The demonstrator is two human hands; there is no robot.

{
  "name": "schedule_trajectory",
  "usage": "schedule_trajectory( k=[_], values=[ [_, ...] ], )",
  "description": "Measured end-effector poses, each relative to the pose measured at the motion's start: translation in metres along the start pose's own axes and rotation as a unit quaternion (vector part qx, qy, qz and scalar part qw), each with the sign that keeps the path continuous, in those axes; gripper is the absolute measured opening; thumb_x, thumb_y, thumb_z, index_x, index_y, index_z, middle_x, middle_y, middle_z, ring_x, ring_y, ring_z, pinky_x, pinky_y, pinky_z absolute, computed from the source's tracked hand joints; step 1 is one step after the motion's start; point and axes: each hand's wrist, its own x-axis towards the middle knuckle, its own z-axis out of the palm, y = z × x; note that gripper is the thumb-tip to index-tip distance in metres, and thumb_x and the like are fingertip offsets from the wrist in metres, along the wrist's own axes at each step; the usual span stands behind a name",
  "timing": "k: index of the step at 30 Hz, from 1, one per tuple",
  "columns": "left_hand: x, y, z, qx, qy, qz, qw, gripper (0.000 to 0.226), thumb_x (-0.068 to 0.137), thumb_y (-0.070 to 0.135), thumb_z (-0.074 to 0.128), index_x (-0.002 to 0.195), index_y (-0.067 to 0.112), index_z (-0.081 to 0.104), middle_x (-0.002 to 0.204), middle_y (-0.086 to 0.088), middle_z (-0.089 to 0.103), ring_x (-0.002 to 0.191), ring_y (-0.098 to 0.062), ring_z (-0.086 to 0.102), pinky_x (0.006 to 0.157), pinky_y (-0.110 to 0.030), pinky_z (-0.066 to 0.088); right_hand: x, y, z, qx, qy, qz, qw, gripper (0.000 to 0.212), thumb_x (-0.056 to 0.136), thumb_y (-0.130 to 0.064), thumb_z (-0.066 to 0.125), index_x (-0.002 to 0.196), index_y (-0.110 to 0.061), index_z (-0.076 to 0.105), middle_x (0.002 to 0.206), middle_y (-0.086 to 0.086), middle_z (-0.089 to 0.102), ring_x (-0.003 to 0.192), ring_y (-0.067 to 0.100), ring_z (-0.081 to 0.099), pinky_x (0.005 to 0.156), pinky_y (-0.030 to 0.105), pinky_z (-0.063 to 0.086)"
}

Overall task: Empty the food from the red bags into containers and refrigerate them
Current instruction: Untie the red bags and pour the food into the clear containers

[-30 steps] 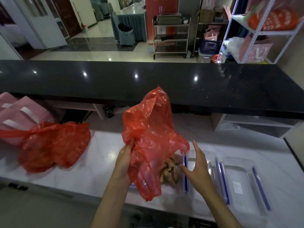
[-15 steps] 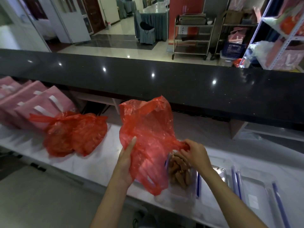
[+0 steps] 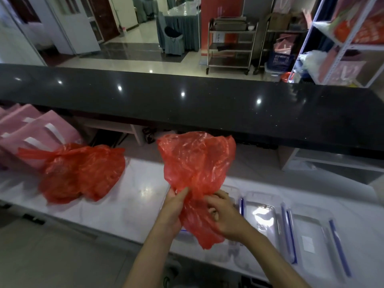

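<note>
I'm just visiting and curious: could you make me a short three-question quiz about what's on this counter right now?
1. True or false: both hands grip the red bag held over the counter.
2. Where does the other red bag lie? A) left of the held one B) on the black ledge C) inside a container
3. Fill in: the clear lids at the right have ____ clips.

Key: 1 true: left hand and right hand pinch it. 2 A. 3 blue.
</note>
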Motion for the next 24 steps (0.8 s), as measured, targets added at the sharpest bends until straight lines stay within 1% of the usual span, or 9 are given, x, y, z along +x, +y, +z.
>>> schedule_trajectory(
  k=[2,4,8,12,14,17,20,22,24],
  values=[
    [0.002,-0.001,0.0,-0.015,0.018,0.015,1.0,0.045,0.09,0.024,0.075,0.133,0.02,0.063,0.115,-0.018,0.077,0.098,-0.033,0.077,0.082,-0.047,0.064,-0.008,0.005,-0.011,0.047,-0.033,0.027,0.998,0.033,0.096,-0.022,0.067,0.126,-0.036,0.068,0.132,-0.027,0.052,0.128,-0.01,0.045,0.104,0.01,0.042],
    [0.004,0.002,-0.004,-0.005,0.014,0.029,0.999,0.038,0.092,0.023,0.075,0.129,0.023,0.066,0.117,-0.016,0.077,0.097,-0.03,0.077,0.078,-0.043,0.063,-0.015,0.014,-0.025,0.114,-0.014,0.077,0.99,0.03,0.097,-0.013,0.063,0.119,-0.032,0.072,0.125,-0.014,0.065,0.117,0.005,0.064,0.095,0.023,0.055],
    [0.004,0.007,-0.014,0.058,-0.028,0.051,0.997,0.032,0.099,0.022,0.07,0.131,0.025,0.064,0.121,-0.011,0.076,0.108,-0.031,0.075,0.087,-0.047,0.063,-0.014,0.023,-0.052,0.154,0.189,0.108,0.964,0.021,0.098,-0.007,0.066,0.106,-0.024,0.075,0.099,-0.004,0.077,0.093,0.015,0.074,0.086,0.041,0.061],
    [0.005,0.007,-0.021,0.152,-0.074,0.056,0.984,0.035,0.101,0.016,0.067,0.134,0.022,0.062,0.125,-0.011,0.074,0.112,-0.031,0.074,0.097,-0.052,0.06,0.005,0.023,-0.066,0.095,0.353,0.122,0.923,0.019,0.097,-0.013,0.066,0.108,-0.028,0.069,0.107,-0.01,0.072,0.106,0.009,0.067,0.095,0.031,0.053],
    [0.006,0.008,-0.024,0.187,-0.091,0.055,0.977,0.039,0.099,0.01,0.068,0.134,0.023,0.061,0.128,-0.015,0.07,0.112,-0.032,0.074,0.096,-0.053,0.06,0.019,0.034,-0.071,0.091,0.319,0.162,0.929,0.028,0.094,-0.026,0.072,0.119,-0.033,0.063,0.122,-0.009,0.066,0.118,0.009,0.061,0.104,0.035,0.048],
    [0.005,0.016,-0.023,0.195,-0.114,0.046,0.973,0.042,0.097,0.003,0.063,0.134,0.023,0.062,0.129,-0.019,0.067,0.112,-0.037,0.072,0.096,-0.055,0.06,0.034,0.056,-0.074,0.219,0.114,0.262,0.933,0.074,0.076,-0.06,0.082,0.139,-0.04,0.049,0.139,-0.002,0.06,0.122,0.019,0.064,0.105,0.047,0.052],
    [0.002,0.028,-0.022,0.189,-0.119,0.051,0.973,0.041,0.097,-0.002,0.055,0.129,0.022,0.066,0.121,-0.021,0.071,0.108,-0.04,0.072,0.096,-0.054,0.06,0.034,0.063,-0.079,0.363,-0.078,0.292,0.881,0.063,0.082,-0.038,0.085,0.137,-0.023,0.059,0.13,0.013,0.07,0.114,0.035,0.071,0.102,0.051,0.054],
    [0.005,0.036,-0.024,0.195,-0.106,0.067,0.973,0.041,0.097,-0.002,0.05,0.123,0.023,0.07,0.12,-0.024,0.07,0.103,-0.038,0.071,0.095,-0.054,0.057,0.032,0.065,-0.078,0.365,-0.098,0.282,0.882,0.05,0.081,-0.019,0.083,0.127,-0.009,0.067,0.12,0.021,0.073,0.109,0.039,0.071,0.101,0.052,0.054],
    [0.011,0.042,-0.028,0.214,-0.09,0.098,0.968,0.036,0.094,0.007,0.05,0.119,0.023,0.071,0.118,-0.024,0.07,0.099,-0.034,0.067,0.093,-0.052,0.054,0.033,0.072,-0.078,0.37,-0.006,0.287,0.884,0.043,0.078,-0.016,0.082,0.119,-0.006,0.073,0.113,0.024,0.075,0.099,0.037,0.074,0.096,0.051,0.057]
  ],
)
